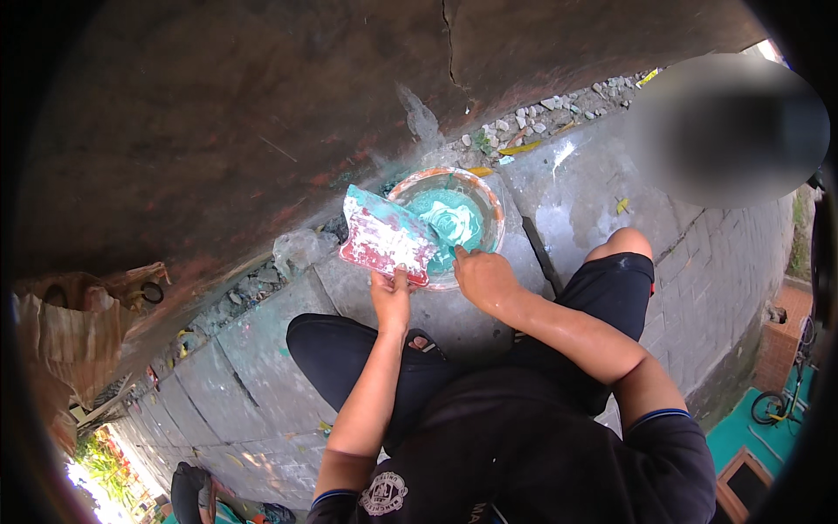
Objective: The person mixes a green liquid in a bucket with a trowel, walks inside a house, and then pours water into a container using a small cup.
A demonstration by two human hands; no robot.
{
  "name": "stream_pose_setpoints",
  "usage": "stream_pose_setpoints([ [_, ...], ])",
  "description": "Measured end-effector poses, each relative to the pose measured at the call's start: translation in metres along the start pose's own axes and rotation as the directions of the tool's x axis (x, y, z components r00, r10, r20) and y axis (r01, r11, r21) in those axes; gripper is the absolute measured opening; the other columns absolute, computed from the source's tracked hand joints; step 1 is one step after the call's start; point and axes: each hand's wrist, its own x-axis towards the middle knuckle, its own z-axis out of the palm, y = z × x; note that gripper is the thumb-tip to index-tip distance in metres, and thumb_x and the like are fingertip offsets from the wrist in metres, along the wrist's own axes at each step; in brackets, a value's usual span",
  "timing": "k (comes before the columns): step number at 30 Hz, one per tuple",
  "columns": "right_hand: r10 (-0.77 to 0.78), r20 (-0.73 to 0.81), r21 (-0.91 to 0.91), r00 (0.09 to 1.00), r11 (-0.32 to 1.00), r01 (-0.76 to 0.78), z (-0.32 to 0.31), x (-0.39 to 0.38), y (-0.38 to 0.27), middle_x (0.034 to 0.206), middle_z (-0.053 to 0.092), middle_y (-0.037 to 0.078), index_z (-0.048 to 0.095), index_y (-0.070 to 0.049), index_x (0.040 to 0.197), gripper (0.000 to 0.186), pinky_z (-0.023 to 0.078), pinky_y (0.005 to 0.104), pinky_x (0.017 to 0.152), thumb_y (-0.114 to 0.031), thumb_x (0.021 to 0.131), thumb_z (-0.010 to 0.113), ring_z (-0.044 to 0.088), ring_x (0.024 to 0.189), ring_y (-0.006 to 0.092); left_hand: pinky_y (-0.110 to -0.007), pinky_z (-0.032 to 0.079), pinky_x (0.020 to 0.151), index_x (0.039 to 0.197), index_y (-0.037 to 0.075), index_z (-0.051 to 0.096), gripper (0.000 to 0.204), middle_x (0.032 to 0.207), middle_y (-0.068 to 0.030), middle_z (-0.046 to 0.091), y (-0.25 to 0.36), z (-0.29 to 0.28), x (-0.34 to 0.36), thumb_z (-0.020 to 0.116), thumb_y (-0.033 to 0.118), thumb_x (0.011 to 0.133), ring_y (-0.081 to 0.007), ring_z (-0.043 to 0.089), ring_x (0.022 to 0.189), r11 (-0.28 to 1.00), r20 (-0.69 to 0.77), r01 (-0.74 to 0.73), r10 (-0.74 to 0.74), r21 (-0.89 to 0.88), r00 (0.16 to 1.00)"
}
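Note:
My left hand (390,293) grips the lower edge of a flat red board (381,253) with a scalloped edge, smeared with white and teal paste. It is tilted over the left side of a round tub (499,214) with a stained rim. Inside the tub lies teal paste (454,210) with a white swirl on top. At the tub's near right rim, my right hand (484,278) is closed, its fingertips beside the board's right edge. Something teal-coated shows at those fingertips, too smeared to name.
Past the tub rises a dark, cracked wall (288,113), with gravel (546,112) along its foot. Grey paving slabs (253,375) lie under me. My knees flank the tub's near side. A blurred shape (729,131) is at the upper right, a bicycle (772,408) at far right.

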Motion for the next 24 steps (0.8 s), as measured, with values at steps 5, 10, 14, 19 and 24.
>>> stream_pose_setpoints([
  [5, -0.02, 0.042, 0.0, 0.999, 1.0, 0.02, -0.022, -0.014, -0.018, 0.081, 0.067, 0.024, 0.058, 0.013, 0.122, 0.042, 0.056, 0.0411, 0.057, -0.004, 0.084, 0.053, 0.068, 0.064, 0.0349, -0.034, 0.061, 0.074, 0.131, 0.003, 0.042, 0.033, 0.124, -0.0116, 0.058, 0.008, 0.002, 0.0, 0.053, 0.005, 0.099, -0.0198, 0.064, 0.102, 0.998, -0.002, -0.027, 0.027, -0.051, 1.0],
  [10, -0.015, -0.001, -0.007, 1.0, 1.0, 0.015, -0.016, -0.002, -0.009, 0.079, 0.066, 0.023, 0.059, 0.012, 0.121, 0.042, 0.056, 0.0417, 0.057, -0.005, 0.084, 0.053, 0.068, 0.065, 0.0341, -0.034, 0.061, 0.074, 0.131, 0.003, 0.043, 0.033, 0.124, -0.0113, 0.059, 0.005, -0.005, 0.001, 0.053, 0.006, 0.1, -0.0185, 0.063, 0.103, 1.0, -0.026, 0.021, -0.021, -0.017, 0.999],
  [14, -0.003, -0.007, -0.006, 1.0, 1.0, 0.003, -0.012, -0.011, -0.01, 0.078, 0.066, 0.02, 0.06, 0.006, 0.123, 0.038, 0.054, 0.042, 0.058, -0.019, 0.095, 0.053, 0.066, 0.063, 0.0326, -0.035, 0.061, 0.074, 0.131, 0.004, 0.043, 0.033, 0.123, -0.0108, 0.059, 0.005, -0.002, -0.002, 0.053, 0.006, 0.099, -0.0183, 0.063, 0.102, 0.999, 0.023, 0.004, -0.003, -0.044, 1.0],
  [19, -0.02, -0.033, -0.101, 0.999, 0.995, 0.017, -0.011, 0.003, 0.008, 0.08, 0.064, 0.016, 0.058, 0.004, 0.128, 0.04, 0.054, 0.0411, 0.058, -0.017, 0.094, 0.055, 0.066, 0.063, 0.0313, -0.035, 0.06, 0.074, 0.131, 0.006, 0.044, 0.032, 0.123, -0.0095, 0.059, 0.009, -0.001, 0.004, 0.053, 0.008, 0.1, -0.0189, 0.063, 0.102, 0.999, 0.014, 0.003, -0.002, -0.044, 1.0],
  [24, -0.02, 0.028, -0.01, 0.999, 1.0, 0.02, -0.046, -0.039, 0.016, 0.09, 0.059, 0.02, 0.057, 0.001, 0.132, 0.048, 0.055, 0.043, 0.064, -0.007, 0.084, 0.057, 0.066, 0.071, 0.0343, -0.037, 0.056, 0.082, 0.131, 0.007, 0.045, 0.031, 0.125, -0.0093, 0.059, 0.013, -0.007, -0.001, 0.052, 0.009, 0.1, -0.0181, 0.063, 0.103, 0.996, 0.001, 0.069, -0.069, -0.057, 0.998],
])
